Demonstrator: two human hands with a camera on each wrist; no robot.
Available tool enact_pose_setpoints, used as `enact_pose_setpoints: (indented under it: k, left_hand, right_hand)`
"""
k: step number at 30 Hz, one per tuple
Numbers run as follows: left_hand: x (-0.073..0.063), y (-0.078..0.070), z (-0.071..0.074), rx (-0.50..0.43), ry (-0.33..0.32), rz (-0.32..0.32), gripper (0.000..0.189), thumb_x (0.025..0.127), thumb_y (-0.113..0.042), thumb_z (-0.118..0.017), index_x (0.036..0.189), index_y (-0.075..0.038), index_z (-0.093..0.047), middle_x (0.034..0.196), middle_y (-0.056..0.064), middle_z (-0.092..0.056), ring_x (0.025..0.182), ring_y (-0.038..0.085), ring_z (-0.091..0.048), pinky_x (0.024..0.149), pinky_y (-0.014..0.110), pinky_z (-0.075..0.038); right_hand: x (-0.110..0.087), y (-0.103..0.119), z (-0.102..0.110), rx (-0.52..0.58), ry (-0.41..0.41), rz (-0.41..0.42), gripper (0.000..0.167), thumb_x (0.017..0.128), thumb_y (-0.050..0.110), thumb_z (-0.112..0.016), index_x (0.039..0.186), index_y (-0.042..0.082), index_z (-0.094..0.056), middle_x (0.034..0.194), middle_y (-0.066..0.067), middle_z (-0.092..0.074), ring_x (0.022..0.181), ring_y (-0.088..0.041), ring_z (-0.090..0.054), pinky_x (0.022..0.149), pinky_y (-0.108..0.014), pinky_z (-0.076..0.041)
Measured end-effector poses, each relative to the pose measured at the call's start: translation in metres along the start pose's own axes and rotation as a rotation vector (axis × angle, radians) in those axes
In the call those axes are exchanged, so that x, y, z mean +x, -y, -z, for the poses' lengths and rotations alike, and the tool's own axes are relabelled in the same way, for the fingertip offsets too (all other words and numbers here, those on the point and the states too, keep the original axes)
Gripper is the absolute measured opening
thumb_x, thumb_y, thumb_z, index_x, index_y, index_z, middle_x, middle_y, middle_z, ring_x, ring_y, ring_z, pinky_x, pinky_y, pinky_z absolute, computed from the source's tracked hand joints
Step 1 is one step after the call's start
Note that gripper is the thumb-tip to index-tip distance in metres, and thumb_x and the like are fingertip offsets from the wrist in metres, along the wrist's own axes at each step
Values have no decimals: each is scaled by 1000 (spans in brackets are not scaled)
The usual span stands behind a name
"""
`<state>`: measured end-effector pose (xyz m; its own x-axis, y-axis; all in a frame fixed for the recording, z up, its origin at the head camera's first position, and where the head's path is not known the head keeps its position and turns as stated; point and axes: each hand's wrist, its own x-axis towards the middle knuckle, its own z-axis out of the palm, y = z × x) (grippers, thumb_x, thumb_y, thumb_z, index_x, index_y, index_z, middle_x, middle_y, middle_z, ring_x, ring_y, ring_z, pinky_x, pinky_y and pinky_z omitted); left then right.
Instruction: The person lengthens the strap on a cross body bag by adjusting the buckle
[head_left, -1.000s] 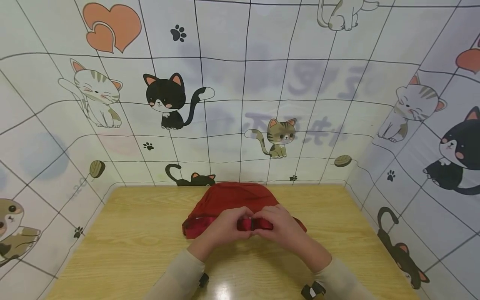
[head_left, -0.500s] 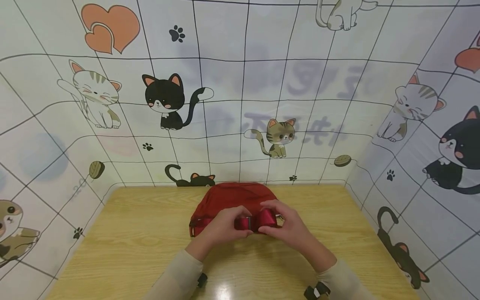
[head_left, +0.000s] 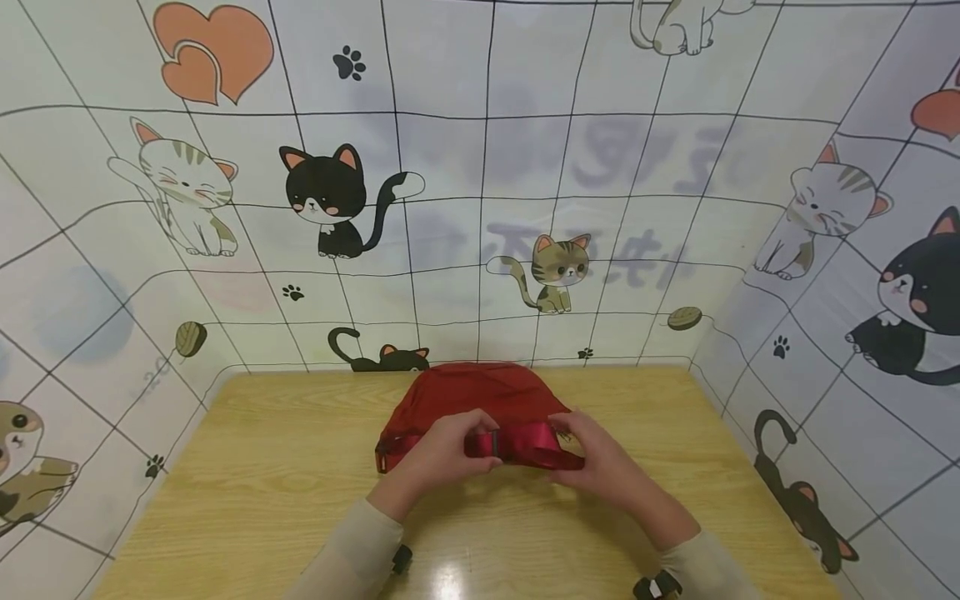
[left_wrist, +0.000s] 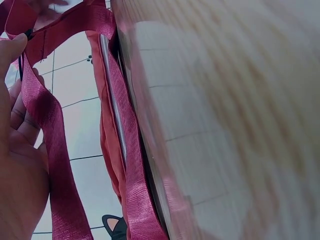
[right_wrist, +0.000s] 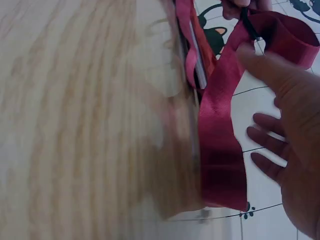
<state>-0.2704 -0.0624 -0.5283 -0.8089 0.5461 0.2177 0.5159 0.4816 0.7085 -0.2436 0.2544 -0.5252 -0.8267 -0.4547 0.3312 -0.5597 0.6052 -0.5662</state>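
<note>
A red waist bag [head_left: 480, 393] lies at the back of the table, with its crimson strap [head_left: 528, 437] in front. My left hand [head_left: 450, 452] pinches the strap at a black slider buckle [head_left: 495, 443]; thumb and fingers close on it there in the left wrist view, where more strap [left_wrist: 60, 180] runs below. Right of the buckle the strap forms a loose loop. Beside this loop is my right hand [head_left: 603, 467], its fingers spread and apart from the strap [right_wrist: 220, 125] in the right wrist view.
The bag stands on a light wooden table [head_left: 285, 517]. A white wall covering [head_left: 450, 167] with grid lines and cartoon cats rises behind and at both sides. Each wrist carries a small black camera mount, such as the right mount [head_left: 657, 586].
My right hand has moved right, away from the left hand, and let go of the strap. The strap loop right of the buckle has widened. The left hand stays at the buckle.
</note>
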Motion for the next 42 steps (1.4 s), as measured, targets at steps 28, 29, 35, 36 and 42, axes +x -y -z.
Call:
enact_pose_setpoints:
  k: [28, 29, 35, 36, 42]
  left_hand:
    - [-6, 9, 11, 2, -32, 15, 41, 91, -26, -95, 123, -29, -69, 101, -18, -70, 93, 7, -66, 83, 29, -58]
    - [-6, 9, 11, 0, -30, 14, 41, 91, -26, -94, 123, -29, -69, 102, -18, -70, 93, 7, -66, 83, 29, -58]
    - [-5, 7, 11, -13, -25, 15, 42, 92, -26, -94, 127, -27, -70, 101, -18, -71, 92, 7, -67, 83, 29, -59]
    - [-5, 6, 11, -14, -24, 17, 43, 91, -25, -94, 127, -27, -70, 100, -18, -71, 92, 7, -67, 83, 29, -59]
    - [-5, 4, 11, -11, -20, 17, 43, 91, -26, -94, 126, -27, -70, 99, -18, -70, 92, 6, -67, 84, 29, -59]
  right_hand:
    - [-6, -31, -4, -492, 63, -45, 18, 91, 5, -89, 99, 17, -79, 90, 5, -73, 83, -20, -71, 77, -43, -60]
    - [-6, -30, -4, -497, 61, -58, 18, 91, 6, -89, 100, 17, -79, 91, 4, -73, 83, -21, -71, 78, -44, -60]
    - [2, -18, -14, -295, 87, -104, 34, 97, 20, -87, 127, 10, -74, 117, -2, -75, 107, -25, -73, 95, -50, -60]
    - [4, -16, -16, -237, 96, -105, 37, 99, 22, -86, 130, 9, -73, 121, -3, -74, 110, -25, -73, 97, -50, -59]
    - [13, -10, -29, -9, 73, -112, 30, 101, 21, -84, 128, 19, -72, 112, 9, -73, 101, -12, -70, 89, -38, -60]
